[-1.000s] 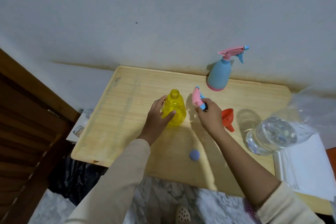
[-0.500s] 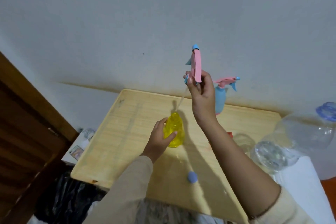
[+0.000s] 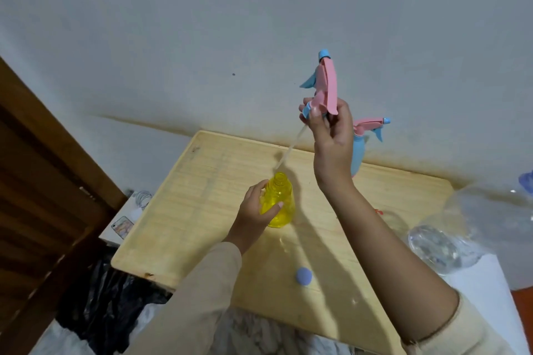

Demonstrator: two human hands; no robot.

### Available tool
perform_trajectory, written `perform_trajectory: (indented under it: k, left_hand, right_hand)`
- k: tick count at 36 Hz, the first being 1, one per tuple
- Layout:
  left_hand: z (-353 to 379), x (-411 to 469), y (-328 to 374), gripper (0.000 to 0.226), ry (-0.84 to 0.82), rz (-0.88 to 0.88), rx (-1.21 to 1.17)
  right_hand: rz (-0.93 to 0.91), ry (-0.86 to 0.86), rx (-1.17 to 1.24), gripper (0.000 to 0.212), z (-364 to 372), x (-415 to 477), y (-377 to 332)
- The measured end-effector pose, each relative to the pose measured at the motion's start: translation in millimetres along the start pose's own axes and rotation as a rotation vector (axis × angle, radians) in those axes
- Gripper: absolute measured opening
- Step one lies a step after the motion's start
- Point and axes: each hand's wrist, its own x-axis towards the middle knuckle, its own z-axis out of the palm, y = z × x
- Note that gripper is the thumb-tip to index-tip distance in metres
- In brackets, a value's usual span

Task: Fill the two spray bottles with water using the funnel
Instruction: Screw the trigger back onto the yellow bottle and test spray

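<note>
A yellow spray bottle [image 3: 281, 204] stands open-necked on the wooden table [image 3: 202, 196]; my left hand [image 3: 253, 210] grips its body. My right hand [image 3: 328, 135] holds the pink and blue spray head [image 3: 324, 86] high above the bottle. Its thin clear tube [image 3: 290, 150] slants down, with the tip just above the bottle's neck. A blue spray bottle [image 3: 359, 153] with its pink head on stands at the back by the wall, partly hidden by my right hand. Only a sliver of the red funnel [image 3: 378, 211] shows behind my right forearm.
A large clear water bottle [image 3: 461, 228] lies at the right on a white surface [image 3: 484, 285]. A small blue cap [image 3: 303, 276] sits on the table near the front edge. A wooden door [image 3: 43, 181] stands at the left, with a phone [image 3: 122, 226] and black bags below.
My right hand has lifted the spray head from the yellow bottle's neck to high above it, drawing the tube out. My left hand has kept its grip on the bottle.
</note>
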Motion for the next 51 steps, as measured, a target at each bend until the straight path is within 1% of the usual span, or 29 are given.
perform_trajectory:
  k: [6,9,12,15,18,20,24,28,31,33,36,40,45,48,51]
  left_hand:
    - [-1.8,1.5,-2.3,0.062,-0.013,0.004,-0.013]
    - [-1.2,2.2,-2.1,0.062,-0.014,0.010,-0.009]
    - [0.4,2.4,-3.2,0.062,0.003,0.025,0.001]
    - [1.8,2.1,-4.3,0.063,0.034,0.053,0.028]
    - [2.5,0.0,-6.1,0.058,0.061,0.132,0.074]
    - [4.8,-1.9,-10.0,0.057,0.078,0.172,0.086]
    - [16.3,-4.8,-26.9,0.066,0.130,0.269,0.131]
    - [30.2,-4.2,-38.5,0.088,0.166,0.216,0.121]
    - [39.3,-0.3,-47.3,0.095,0.176,0.216,0.099]
    - [41.6,4.6,-49.4,0.098,0.166,0.195,0.090]
    - [39.8,12.7,-49.6,0.094,0.147,0.266,0.127]
    - [31.1,25.3,-42.7,0.096,0.021,0.296,0.161]
    - [17.6,20.4,-23.5,0.094,-0.123,0.311,0.193]
    - [8.5,14.5,-11.7,0.096,-0.176,0.297,0.198]
    - [1.9,8.3,3.9,0.097,-0.180,0.283,0.210]
  right_hand:
    - [-0.006,-0.046,-0.019,0.009,-0.1,-1.1,2.4]
    - [0.021,-0.061,-0.044,0.010,-3.1,-2.4,10.8]
    - [0.084,-0.082,-0.060,0.011,-7.4,-7.0,24.7]
    - [0.169,-0.168,-0.095,0.011,-15.1,-21.0,48.7]
    - [0.254,-0.263,-0.190,0.014,-23.0,-40.2,75.5]
    - [0.291,-0.279,-0.227,0.017,-26.1,-48.4,87.6]
    - [0.310,-0.284,-0.258,0.023,-30.7,-51.0,98.7]
    - [0.335,-0.326,-0.286,0.021,-34.9,-46.0,102.8]
    - [0.300,-0.365,-0.303,0.026,-37.8,-41.1,104.5]
    - [0.275,-0.397,-0.306,0.028,-39.3,-37.5,105.7]
    - [0.328,-0.402,-0.254,0.027,-41.9,-31.2,108.6]
    - [0.395,-0.324,-0.202,0.023,-47.6,-19.4,109.3]
    - [0.502,-0.312,-0.186,0.025,-53.2,-4.1,100.7]
    - [0.577,-0.319,-0.149,0.019,-54.0,2.4,94.9]
    - [0.580,-0.292,-0.145,0.014,-49.6,5.1,85.2]
